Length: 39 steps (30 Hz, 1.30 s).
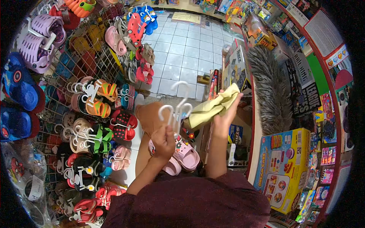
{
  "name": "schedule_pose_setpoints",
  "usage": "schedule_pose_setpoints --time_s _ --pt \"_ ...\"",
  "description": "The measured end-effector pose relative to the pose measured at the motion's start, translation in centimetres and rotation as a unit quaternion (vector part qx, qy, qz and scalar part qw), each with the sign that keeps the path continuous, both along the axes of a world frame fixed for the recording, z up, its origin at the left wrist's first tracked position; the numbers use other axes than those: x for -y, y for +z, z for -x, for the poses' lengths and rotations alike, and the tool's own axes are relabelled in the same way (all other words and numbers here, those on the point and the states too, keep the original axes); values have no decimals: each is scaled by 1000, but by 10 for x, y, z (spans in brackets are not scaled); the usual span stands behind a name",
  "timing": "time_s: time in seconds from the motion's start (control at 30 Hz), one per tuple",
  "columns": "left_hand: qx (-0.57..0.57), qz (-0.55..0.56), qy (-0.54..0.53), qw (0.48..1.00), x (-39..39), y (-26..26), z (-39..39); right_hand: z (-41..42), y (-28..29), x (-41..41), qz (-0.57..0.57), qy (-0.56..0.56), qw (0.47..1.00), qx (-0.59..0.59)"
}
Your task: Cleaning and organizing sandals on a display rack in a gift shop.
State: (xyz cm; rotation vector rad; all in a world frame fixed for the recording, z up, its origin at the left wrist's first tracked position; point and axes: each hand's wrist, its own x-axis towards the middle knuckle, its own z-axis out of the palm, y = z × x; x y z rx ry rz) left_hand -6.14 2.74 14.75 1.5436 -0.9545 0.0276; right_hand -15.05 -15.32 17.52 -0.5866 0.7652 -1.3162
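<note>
My left hand (163, 142) is closed around the stem of a white plastic shoe hanger (180, 104), whose hooks rise above the fist. Pink clogs (188, 155) with small colourful charms hang just below that hand, over my lap; the hand hides part of them. A crumpled pale yellow cloth (212, 109) is in my right hand (228, 112), lying across the palm and fingers. The cloth's lower left end comes close to the hanger, and I cannot tell whether they touch.
To the left, a wire grid rack (82, 55) carries several pairs of children's sandals and clogs on hangers. A shelf on the right holds a grey fluffy duster (269, 88) and a yellow-and-blue toy box (282, 171). White floor tiles (182, 48) stretch ahead.
</note>
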Motion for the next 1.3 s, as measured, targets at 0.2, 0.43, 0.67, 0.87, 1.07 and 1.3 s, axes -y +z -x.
schedule_pose_setpoints --time_s 0.2,0.43,0.67,0.87,1.07,1.3 --pt "-64 27 -14 997 19 3 -9 -14 16 -66 28 238 969 -52" --pt "-52 23 -68 996 26 -4 -12 -30 18 -87 249 196 918 -238" --pt "-36 -36 -69 996 1 -7 -10 -21 25 -76 339 94 839 -416" --pt "-32 101 -28 994 16 26 -41 -16 13 -64 365 186 825 -389" --pt "-211 72 -98 970 17 19 -59 -19 3 -66 298 317 833 -343" --pt "-194 41 -163 967 13 33 -58 -12 6 -65 325 257 837 -357"
